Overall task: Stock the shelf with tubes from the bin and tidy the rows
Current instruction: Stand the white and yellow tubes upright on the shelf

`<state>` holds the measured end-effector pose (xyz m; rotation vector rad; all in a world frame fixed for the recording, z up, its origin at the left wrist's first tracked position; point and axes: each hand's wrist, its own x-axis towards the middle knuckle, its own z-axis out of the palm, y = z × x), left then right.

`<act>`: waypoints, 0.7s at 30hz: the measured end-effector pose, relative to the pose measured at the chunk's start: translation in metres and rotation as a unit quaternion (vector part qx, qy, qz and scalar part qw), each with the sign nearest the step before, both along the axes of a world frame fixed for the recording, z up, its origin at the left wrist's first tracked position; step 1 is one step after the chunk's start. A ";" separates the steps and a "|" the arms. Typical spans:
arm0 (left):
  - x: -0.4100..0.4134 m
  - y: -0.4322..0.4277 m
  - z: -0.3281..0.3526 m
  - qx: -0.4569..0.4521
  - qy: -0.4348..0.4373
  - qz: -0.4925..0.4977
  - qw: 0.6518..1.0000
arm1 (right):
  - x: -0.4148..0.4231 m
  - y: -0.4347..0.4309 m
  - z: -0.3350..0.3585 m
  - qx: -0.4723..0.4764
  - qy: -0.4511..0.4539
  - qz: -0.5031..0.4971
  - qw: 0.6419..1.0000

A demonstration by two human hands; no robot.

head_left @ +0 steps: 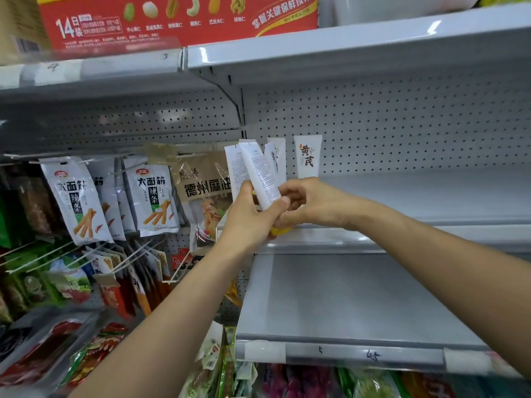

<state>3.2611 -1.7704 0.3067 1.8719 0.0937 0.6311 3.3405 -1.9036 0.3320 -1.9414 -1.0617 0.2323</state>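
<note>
My left hand (250,216) grips a white tube (260,173) with small printed text, its yellow cap (280,231) pointing down below my fingers. A second white tube (234,168) stands just behind it, to the left. My right hand (310,205) curls around the lower part of the tubes from the right, fingers meeting the left hand. Two more white tubes stand upright at the left end of the grey middle shelf (416,196): one with brown characters facing me (308,156), and one turned sideways (277,159), partly hidden by the held tube. The bin is out of view.
A lower grey shelf (359,305) lies beneath. To the left, snack packets (155,196) hang on pegs. A red carton (172,21) sits on the top shelf. Colourful packets fill the bottom left and the lowest shelf.
</note>
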 end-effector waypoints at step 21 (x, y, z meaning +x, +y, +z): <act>0.014 0.032 -0.015 0.386 0.012 0.063 0.920 | 0.043 -0.003 -0.014 0.070 -0.015 -0.231 0.970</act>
